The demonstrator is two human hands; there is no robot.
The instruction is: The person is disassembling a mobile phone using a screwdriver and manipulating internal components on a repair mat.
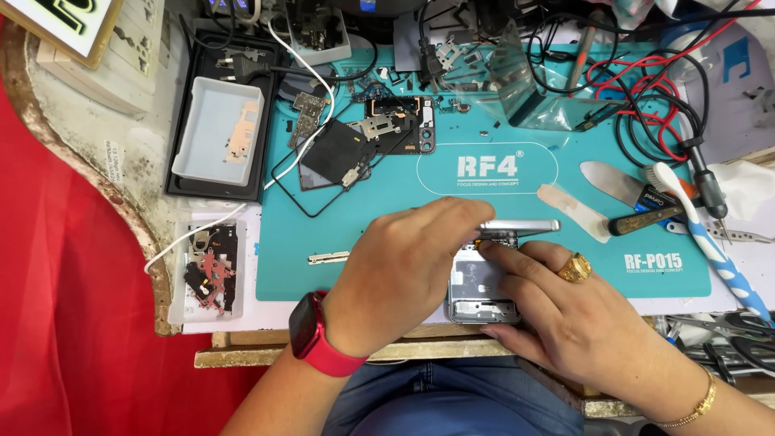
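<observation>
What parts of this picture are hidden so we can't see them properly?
- Head view: the grey opened phone frame is partly covered by the left hand and the right hand.
- The silver tool: its grip end is hidden under the left hand.
- The grey tweezers are cut off by the right edge.

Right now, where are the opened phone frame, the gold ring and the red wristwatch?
opened phone frame [476, 292], head view, bare silver inner plate.
gold ring [575, 268], head view, its raised top.
red wristwatch [307, 324], head view, dark screen.

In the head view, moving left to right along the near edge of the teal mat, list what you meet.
Small tray of red and black parts → thin metal strip → left hand → opened phone frame → right hand with a gold ring → blue-and-white toothbrush.
</observation>
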